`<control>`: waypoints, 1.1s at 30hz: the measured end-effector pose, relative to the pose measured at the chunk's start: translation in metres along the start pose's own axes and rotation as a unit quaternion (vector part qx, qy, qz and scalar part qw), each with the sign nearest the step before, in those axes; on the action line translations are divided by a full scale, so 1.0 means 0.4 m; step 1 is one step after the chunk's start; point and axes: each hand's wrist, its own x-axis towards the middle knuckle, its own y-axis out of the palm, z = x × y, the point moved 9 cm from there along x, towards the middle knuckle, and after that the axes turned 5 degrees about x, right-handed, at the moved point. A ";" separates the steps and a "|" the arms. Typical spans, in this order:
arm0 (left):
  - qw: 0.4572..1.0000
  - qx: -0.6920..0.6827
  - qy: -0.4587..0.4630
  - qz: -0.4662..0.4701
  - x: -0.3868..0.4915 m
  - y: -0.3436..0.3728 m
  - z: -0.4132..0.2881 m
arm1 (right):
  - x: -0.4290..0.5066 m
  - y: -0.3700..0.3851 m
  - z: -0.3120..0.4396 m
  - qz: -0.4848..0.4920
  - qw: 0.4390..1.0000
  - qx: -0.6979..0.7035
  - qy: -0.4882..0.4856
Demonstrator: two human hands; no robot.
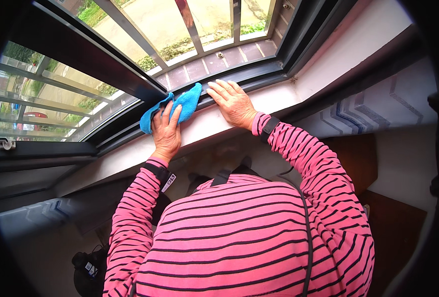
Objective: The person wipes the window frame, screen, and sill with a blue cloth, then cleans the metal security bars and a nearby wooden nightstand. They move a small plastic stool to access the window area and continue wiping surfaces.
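Note:
A blue cleaning cloth (188,102) lies bunched over the dark metal track of a sliding window frame (256,74). My left hand (166,133) presses on the cloth from the room side, its fingers partly on and under the folds. To the right, my right hand (233,104) rests flat with nothing in it, fingertips on the track's edge and palm over the white windowsill (208,124). A small gap parts its fingers from the cloth. Both wrists bear black straps over pink striped sleeves.
Metal security bars (188,26) and a tiled outer ledge (215,63) lie beyond the opening. A glass sash (56,96) with a latch (5,143) stands at left. Patterned curtains (372,107) hang at right, above brown wooden furniture (394,230). Black objects (89,269) sit low at left.

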 end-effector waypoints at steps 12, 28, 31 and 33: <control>0.990 -0.051 0.124 0.049 0.211 0.143 -0.356 | -0.142 -0.147 -0.232 -0.003 0.994 -0.082 0.073; 0.982 -0.100 0.125 0.098 0.358 0.184 -0.312 | -0.076 -0.113 -0.267 0.055 0.993 -0.017 0.106; 0.985 -0.108 0.106 0.088 0.358 0.183 -0.307 | -0.048 -0.097 -0.311 0.094 0.985 0.042 0.137; 0.991 -0.074 0.095 0.049 0.347 0.171 -0.298 | -0.047 -0.099 -0.339 0.111 0.979 0.050 0.162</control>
